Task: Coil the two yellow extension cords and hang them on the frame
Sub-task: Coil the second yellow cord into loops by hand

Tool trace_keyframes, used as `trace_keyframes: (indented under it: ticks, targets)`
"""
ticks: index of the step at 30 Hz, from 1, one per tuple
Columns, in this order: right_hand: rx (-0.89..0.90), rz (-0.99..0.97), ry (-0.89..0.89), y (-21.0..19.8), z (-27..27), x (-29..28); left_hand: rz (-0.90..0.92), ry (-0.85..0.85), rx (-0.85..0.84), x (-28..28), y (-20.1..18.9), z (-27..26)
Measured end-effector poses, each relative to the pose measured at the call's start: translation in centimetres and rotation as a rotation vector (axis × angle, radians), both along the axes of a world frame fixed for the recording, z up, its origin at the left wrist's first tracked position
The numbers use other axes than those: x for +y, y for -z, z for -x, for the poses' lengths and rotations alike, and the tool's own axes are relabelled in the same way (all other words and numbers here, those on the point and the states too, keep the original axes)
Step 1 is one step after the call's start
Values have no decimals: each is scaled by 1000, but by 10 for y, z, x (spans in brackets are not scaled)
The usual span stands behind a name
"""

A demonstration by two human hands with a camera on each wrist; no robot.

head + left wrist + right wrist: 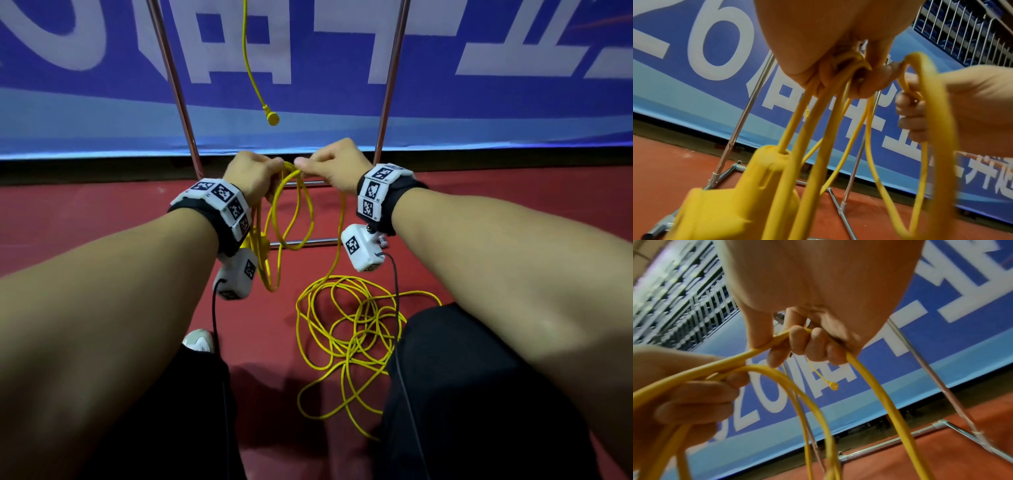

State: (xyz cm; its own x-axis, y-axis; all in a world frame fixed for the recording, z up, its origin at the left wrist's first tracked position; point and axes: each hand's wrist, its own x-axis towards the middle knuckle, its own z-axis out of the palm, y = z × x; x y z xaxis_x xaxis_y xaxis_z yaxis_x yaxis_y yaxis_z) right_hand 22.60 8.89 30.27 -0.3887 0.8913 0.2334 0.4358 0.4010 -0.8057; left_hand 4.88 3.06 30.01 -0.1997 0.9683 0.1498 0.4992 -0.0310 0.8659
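Note:
My left hand grips several hanging loops of a yellow extension cord at chest height in front of the metal frame. The cord's yellow socket block dangles under that hand. My right hand pinches the same cord right beside the left hand, fingers curled round the strand. From it the cord drops to a loose tangle on the red floor. A second yellow cord hangs from the frame's top, its round plug dangling free.
The frame's base bars lie on the red floor just behind the hanging loops. A blue banner wall stands close behind the frame. My dark-trousered knees and a white shoe flank the tangle.

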Motion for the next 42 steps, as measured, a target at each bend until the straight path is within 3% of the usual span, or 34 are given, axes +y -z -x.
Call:
trace_keyframes:
  ticks: [8, 14, 21, 26, 30, 34, 39, 42]
  targets:
    - [68, 0, -23, -3, 26, -5, -24, -23, -146, 0, -4, -7]
    - [65, 47, -72, -2, 25, -8, -52, -56, -60, 4, -6, -6]
    - [-72, 246, -180, 17, -6, -4, -106, -139, -38, 4, -10, -2]
    - [-17, 410, -110, 25, -24, -2, -115, -199, -86, 2, -12, 9]
    - [2, 242, 61, 16, -22, 5, -106, -198, -108, -1, -13, 9]
    - [12, 53, 171, 11, -24, 10, -21, -75, -98, -9, -8, 0]
    - [-43, -38, 32, 1, -2, -2, 18, -12, -46, -14, -8, -12]
    - [-18, -75, -14, -4, 16, -9, 2, -43, -95, -12, -10, -13]
